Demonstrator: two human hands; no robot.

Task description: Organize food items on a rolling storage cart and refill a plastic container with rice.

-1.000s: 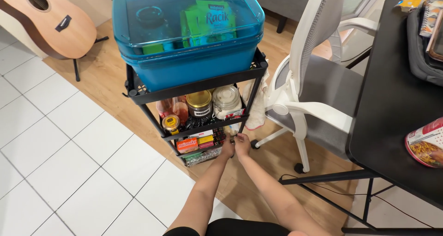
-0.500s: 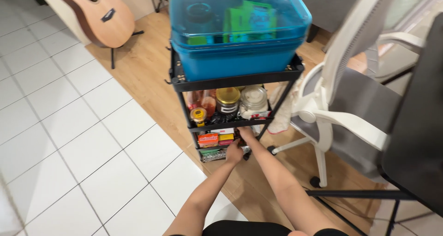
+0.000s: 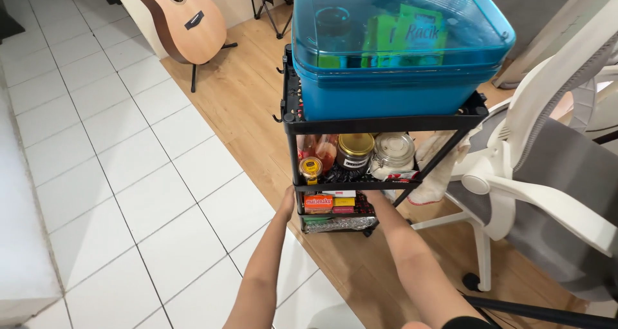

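Now both hands have moved apart: left hand (image 3: pixel 287 200) and right hand (image 3: pixel 378 199) flank the tall upright cart (image 3: pixel 380 120); fingers hidden, can't tell

Packages on the rolling cart

Green sachets (image 3: pixel 412 36) lie inside the lidded blue bin on top; an orange box (image 3: pixel 318 202) and small yellow (image 3: pixel 344 201) and red (image 3: pixel 344 209) boxes fill the bottom shelf.
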